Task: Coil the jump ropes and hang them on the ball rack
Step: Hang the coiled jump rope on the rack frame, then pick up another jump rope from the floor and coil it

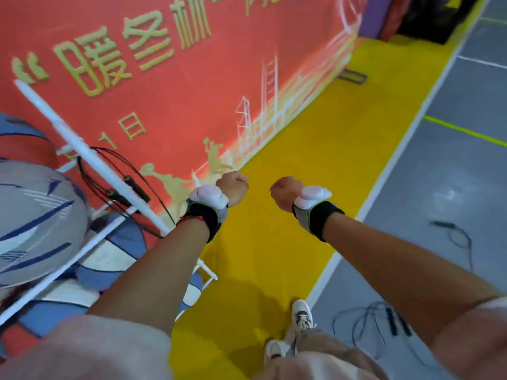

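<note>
The white ball rack (45, 108) stands at the left, with a grey-white ball (35, 215) lying in it. One jump rope (136, 188) already hangs on the rack's tube in black loops, its two handles side by side. Just right of the rack, the left hand (233, 187) is held out over the yellow floor strip (315, 174). Its fingers are curled into a fist and hold nothing. The right hand (286, 192), a little further from the rack, is closed the same way, also with nothing in it. Two more ropes lie well apart from the rack on the grey floor (452, 160) – a second jump rope (392, 322) near the person's shoe (303, 315), and a third jump rope (461, 239) further out.
</note>
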